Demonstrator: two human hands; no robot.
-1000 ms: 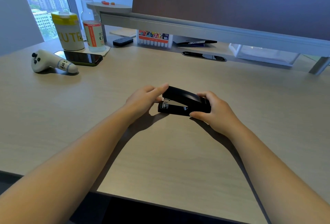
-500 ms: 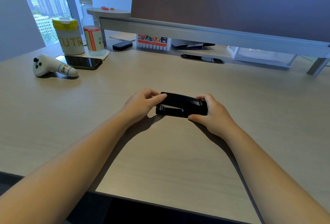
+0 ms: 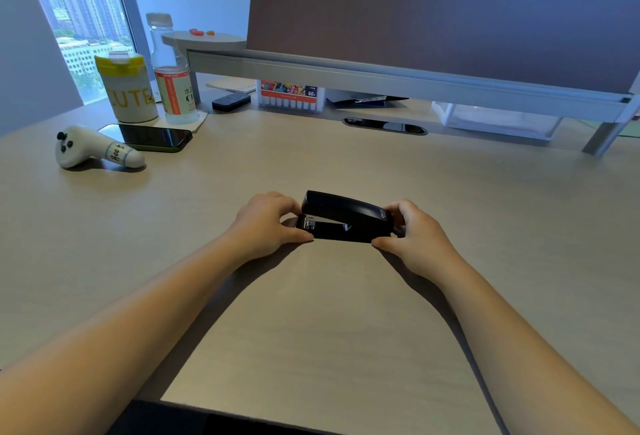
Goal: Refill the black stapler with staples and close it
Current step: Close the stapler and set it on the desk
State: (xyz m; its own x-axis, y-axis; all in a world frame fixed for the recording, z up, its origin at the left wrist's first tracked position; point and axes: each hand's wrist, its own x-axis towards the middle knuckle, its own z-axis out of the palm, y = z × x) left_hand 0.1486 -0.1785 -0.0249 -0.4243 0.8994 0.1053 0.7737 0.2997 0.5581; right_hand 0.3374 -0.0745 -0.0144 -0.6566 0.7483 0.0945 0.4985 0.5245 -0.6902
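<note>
the left hand [image 3: 268,225] pinches the front end of the black stapler [image 3: 344,221], thumb low against the base and fingers behind the nose; the right hand [image 3: 417,239] is closed round the hinge end, thumb at the near lower corner; the stapler rests on the tabletop [image 3: 311,330] between them, its top arm tilted up at the front with a narrow gap showing the metal staple channel [image 3: 309,223]; far left lie a white controller [image 3: 93,149] and a dark phone [image 3: 152,136]

Light: dim, bluish, from window [image 3: 79,29] | shadows: soft under arms | edges: wide-angle bending
</note>
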